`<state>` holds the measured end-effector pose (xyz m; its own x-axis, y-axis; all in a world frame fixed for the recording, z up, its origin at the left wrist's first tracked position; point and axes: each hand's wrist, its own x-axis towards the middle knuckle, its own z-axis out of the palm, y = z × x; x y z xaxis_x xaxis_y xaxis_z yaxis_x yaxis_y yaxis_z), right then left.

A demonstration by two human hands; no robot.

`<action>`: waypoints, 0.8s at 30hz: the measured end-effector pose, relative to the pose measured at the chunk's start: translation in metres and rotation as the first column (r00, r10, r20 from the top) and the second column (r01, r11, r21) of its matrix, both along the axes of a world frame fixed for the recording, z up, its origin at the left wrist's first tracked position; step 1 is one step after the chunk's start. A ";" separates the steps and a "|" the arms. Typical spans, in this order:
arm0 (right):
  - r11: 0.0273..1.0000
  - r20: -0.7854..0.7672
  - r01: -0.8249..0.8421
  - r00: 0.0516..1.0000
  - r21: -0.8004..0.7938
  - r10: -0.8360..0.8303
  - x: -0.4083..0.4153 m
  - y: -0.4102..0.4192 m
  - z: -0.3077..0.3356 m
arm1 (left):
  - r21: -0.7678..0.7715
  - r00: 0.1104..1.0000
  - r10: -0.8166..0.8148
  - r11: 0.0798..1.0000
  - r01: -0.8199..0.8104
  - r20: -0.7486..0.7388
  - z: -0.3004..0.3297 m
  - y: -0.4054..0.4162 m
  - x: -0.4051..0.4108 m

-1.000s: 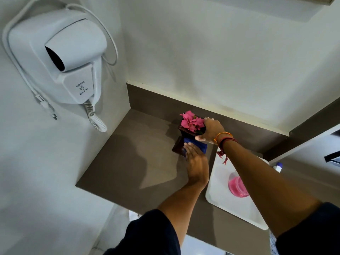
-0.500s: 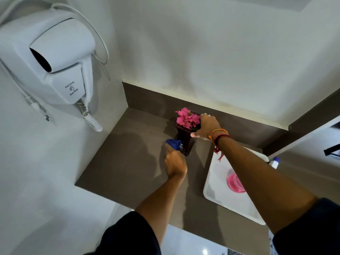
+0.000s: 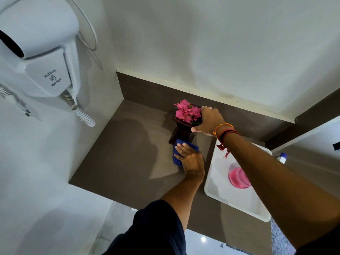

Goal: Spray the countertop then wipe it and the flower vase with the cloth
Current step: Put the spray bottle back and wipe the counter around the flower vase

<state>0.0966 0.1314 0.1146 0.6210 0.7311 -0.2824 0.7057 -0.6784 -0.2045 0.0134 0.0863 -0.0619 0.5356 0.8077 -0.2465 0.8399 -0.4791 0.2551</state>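
A dark wooden flower vase (image 3: pixel 182 131) with pink flowers (image 3: pixel 186 113) stands tilted near the back of the brown countertop (image 3: pixel 128 155). My right hand (image 3: pixel 209 121) grips the vase's rim from the right. My left hand (image 3: pixel 189 159) presses a blue cloth (image 3: pixel 177 152) flat against the countertop at the foot of the vase, and the cloth touches the vase's base. The white-and-blue top of a spray bottle (image 3: pixel 282 157) peeks out at the right behind my right forearm.
A white tray (image 3: pixel 219 183) holding a glass of pink liquid (image 3: pixel 237 176) lies on the countertop to the right. A white wall-hung hair dryer (image 3: pixel 38 52) with a coiled cord juts from the left wall. White walls close in the left and back.
My left hand with the cloth has moved from the vase's left side down to its front base and onto the countertop. My right hand keeps its hold on the rim.
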 end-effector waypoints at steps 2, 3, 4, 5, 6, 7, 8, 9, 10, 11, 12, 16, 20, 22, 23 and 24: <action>1.000 -0.004 -0.007 1.000 -0.012 0.007 0.000 0.000 0.001 | 0.002 0.994 -0.064 0.998 0.065 -0.085 0.001 0.000 -0.003; 1.000 -0.006 -0.010 1.000 -0.017 0.009 0.000 0.000 0.001 | 0.007 0.987 -0.100 0.995 0.102 -0.122 0.002 0.000 -0.006; 1.000 -0.006 -0.009 1.000 -0.018 0.009 0.000 0.001 0.001 | 0.014 0.979 -0.144 0.989 0.148 -0.147 0.002 0.001 -0.010; 1.000 -0.005 -0.008 1.000 -0.019 0.008 0.000 0.000 0.002 | 0.028 0.960 -0.213 0.975 0.222 -0.184 0.000 0.002 -0.015; 1.000 -0.002 -0.009 1.000 -0.022 0.009 0.000 0.001 0.004 | 0.045 0.932 -0.291 0.951 0.307 -0.216 -0.002 0.004 -0.021; 1.000 0.003 -0.013 1.000 -0.027 0.013 -0.001 0.000 0.005 | 0.053 0.897 -0.364 0.920 0.388 -0.252 -0.002 0.008 -0.028; 0.999 0.013 -0.021 1.000 -0.035 0.021 -0.002 0.000 0.007 | 0.056 0.860 -0.428 0.886 0.460 -0.279 -0.002 0.014 -0.036; 0.999 0.022 -0.029 0.999 -0.045 0.030 -0.003 0.000 0.010 | 0.069 0.823 -0.487 0.847 0.526 -0.293 0.000 0.024 -0.043; 0.998 0.020 -0.034 0.999 -0.054 0.035 -0.004 0.000 0.012 | 0.067 0.799 -0.534 0.819 0.571 -0.278 0.004 0.034 -0.050; 0.998 0.014 -0.032 0.999 -0.060 0.033 -0.006 0.000 0.013 | 0.073 0.784 -0.568 0.796 0.600 -0.252 0.010 0.045 -0.059; 0.998 0.015 -0.031 0.999 -0.062 0.032 -0.007 -0.001 0.016 | 0.073 0.787 -0.583 0.793 0.606 -0.203 0.016 0.055 -0.070; 0.998 0.005 -0.020 1.000 -0.055 0.020 -0.009 -0.002 0.019 | 0.067 0.967 -0.223 0.974 0.216 0.124 0.030 0.076 -0.095; 0.999 0.009 -0.009 1.000 -0.049 0.009 -0.007 -0.001 0.017 | 0.023 0.873 0.160 0.981 -0.192 0.461 0.035 0.080 -0.080; 0.999 0.010 -0.005 1.000 -0.042 0.005 -0.006 0.000 0.013 | 0.021 0.844 0.099 0.991 -0.130 0.526 0.036 0.080 -0.065; 0.999 0.011 -0.004 1.000 -0.040 0.004 -0.005 0.001 0.011 | -0.001 0.826 0.074 0.996 -0.088 0.559 0.035 0.079 -0.058; 0.999 0.014 -0.005 1.000 -0.039 0.006 -0.004 0.001 0.010 | -0.044 0.798 0.078 0.997 -0.065 0.598 0.034 0.079 -0.053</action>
<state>0.0927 0.1327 0.1243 0.6211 0.7233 -0.3019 0.7121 -0.6817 -0.1682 -0.0400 0.1650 -0.0277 0.5226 0.8481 0.0875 0.5482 -0.4128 0.7273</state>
